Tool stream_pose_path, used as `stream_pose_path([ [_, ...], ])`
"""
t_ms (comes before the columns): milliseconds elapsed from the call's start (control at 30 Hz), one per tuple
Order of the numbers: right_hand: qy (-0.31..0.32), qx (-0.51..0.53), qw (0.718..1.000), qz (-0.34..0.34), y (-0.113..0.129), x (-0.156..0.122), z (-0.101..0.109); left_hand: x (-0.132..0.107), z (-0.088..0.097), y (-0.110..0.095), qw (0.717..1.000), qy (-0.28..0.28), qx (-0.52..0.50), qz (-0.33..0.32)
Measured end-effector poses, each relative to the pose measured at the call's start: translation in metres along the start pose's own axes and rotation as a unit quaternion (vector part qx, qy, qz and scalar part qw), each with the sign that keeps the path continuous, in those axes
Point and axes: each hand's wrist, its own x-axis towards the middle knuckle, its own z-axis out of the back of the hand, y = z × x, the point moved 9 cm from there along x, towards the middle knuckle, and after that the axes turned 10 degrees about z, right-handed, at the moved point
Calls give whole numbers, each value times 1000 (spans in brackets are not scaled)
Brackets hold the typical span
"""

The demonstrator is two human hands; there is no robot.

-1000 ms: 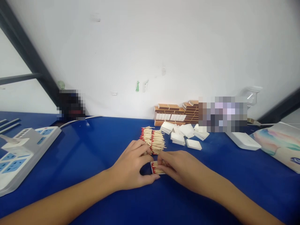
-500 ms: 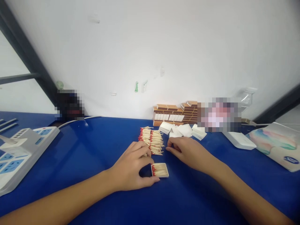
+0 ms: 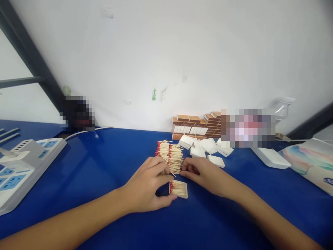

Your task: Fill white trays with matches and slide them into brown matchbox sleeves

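Matches (image 3: 170, 152) are laid just left of right hand (image 3: 204, 173), plain ends toward it; whether any is pinched can't be told. Tray (image 3: 183, 197) is clasped right of left hand (image 3: 148, 184), by thumb and forefinger.

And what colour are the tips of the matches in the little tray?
Red; the match tips show best in the head view.

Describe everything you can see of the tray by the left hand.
The tray is a shallow, open-topped rectangle, pale, like card or thin wood. It lies flat on the blue table, nearer the camera than the match pile. Matches lie side by side in it, red heads at its left end. The left hand seems to steady that end between thumb and index finger.
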Motion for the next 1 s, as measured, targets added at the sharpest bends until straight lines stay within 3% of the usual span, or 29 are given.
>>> stream_pose_path([
  [167, 12, -72, 997, 0, -6, -5, 13, -1, -1, -1, 1000, -1, 8, -11],
  [300, 25, -58, 998, -3, -8, -10, 19, 0, 2, 7, 1000, -23, 14, 14],
  [533, 49, 70, 996, 14, 23, -14, 7, 0, 2, 9, 999, -29, 11, 21],
  [633, 51, 71, 996, 29, 32, -12, 1, 0, 0, 9, 1000, -22, 12, 18],
  [833, -31, -9, 999, 12, 10, -7, 19, -1, -1, 9, 1000, -16, 14, 15],
  [1000, -20, -43, 999, 8, -2, -2, 8, -2, -1, 5, 1000, -14, 3, 5],
])
